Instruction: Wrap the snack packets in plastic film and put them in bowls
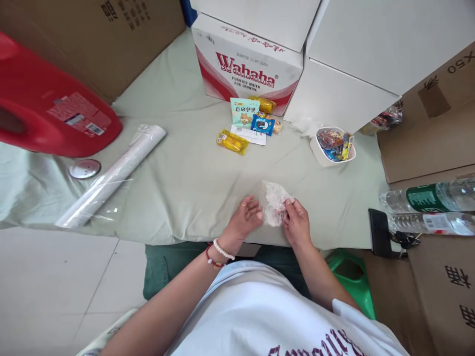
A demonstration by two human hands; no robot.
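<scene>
pinching a crumpled plastic bag (273, 202) by its right side, the right hand (296, 217) is pressing thumb against fingers over the front part of the cloth-covered table (178, 198). the left hand (245, 216) is hovering at the bag's left side, fingers loosely parted and curling, gripping nothing; whether a fingertip is touching the film is too close to tell.

the bag is looking almost weightless, limp and a little slippery, and its thin film is probably clinging to itself and tearing easily. a free edge is likely offering a better hold than the bunched middle.

around it, textures are varying: the pale green cloth is wrinkling softly, a long white roll (111, 178) is shining under clear wrap, and a yellow packet (232, 142) is glinting. a smooth white tub (322, 157) with rounded corners is holding crinkly wrappers (336, 143). behind, a flat-sided water carton (248, 66) is standing stiffly, while a red jug (67, 94) is bulging glossily.
</scene>
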